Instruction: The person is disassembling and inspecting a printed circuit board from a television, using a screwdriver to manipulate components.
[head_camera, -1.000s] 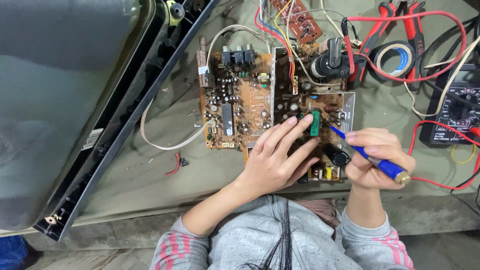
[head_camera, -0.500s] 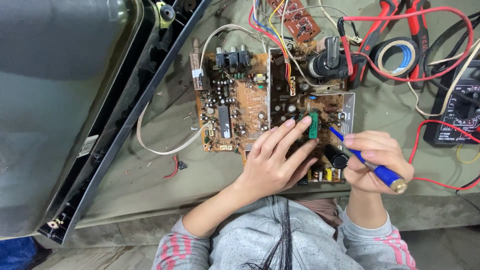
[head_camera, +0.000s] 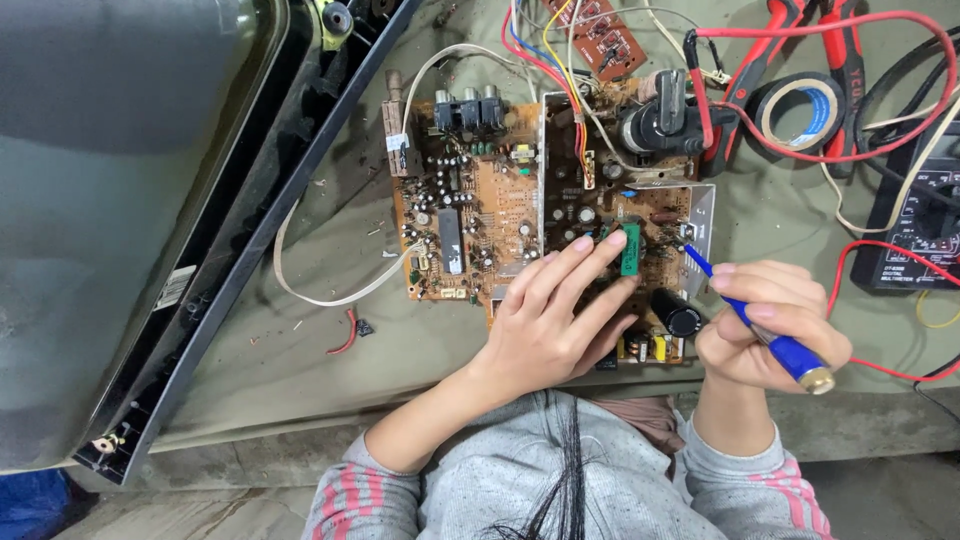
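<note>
A brown circuit board (head_camera: 470, 210) full of small parts lies flat on the olive cloth. My left hand (head_camera: 555, 320) rests on its near half, fingers spread, with the fingertips touching a green component (head_camera: 630, 248). My right hand (head_camera: 765, 325) grips a blue-handled tool (head_camera: 770, 340) like a pen; its thin tip touches the board near the metal shield at the right edge (head_camera: 700, 215). A black cylindrical capacitor (head_camera: 682, 312) stands between the two hands.
A large grey picture tube in its black frame (head_camera: 120, 220) fills the left. Red and black probe leads (head_camera: 850, 150), a tape roll (head_camera: 795, 105), red-handled pliers (head_camera: 835, 50) and a black multimeter (head_camera: 915, 225) lie at the right. A pale cable (head_camera: 300, 290) loops left of the board.
The view has shifted a little. My left fingers have slid slightly along the board by the green part; my right hand keeps the tool's tip at the same spot.
</note>
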